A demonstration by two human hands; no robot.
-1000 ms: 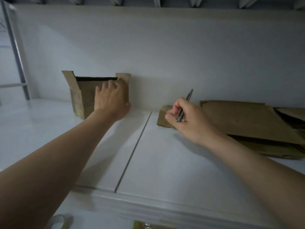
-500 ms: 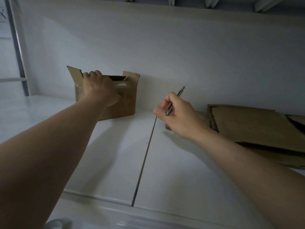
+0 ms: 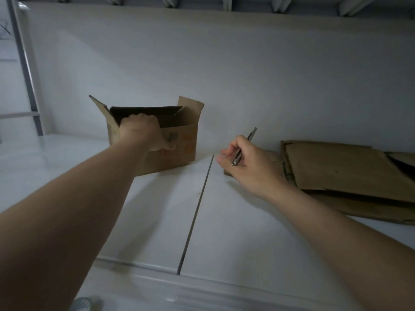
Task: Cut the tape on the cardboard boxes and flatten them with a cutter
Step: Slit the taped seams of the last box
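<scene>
Cutter [image 3: 238, 156] slants up-right toward wall | right grip [image 3: 249, 167] pinches it | left grip [image 3: 141, 133] holds box [image 3: 179, 151] rim

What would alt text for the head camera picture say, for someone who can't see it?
A person's left hand grips the near rim of an open cardboard box on a white table, while the right hand holds a slim cutter. Flattened cardboard lies to the right by the wall.
</scene>
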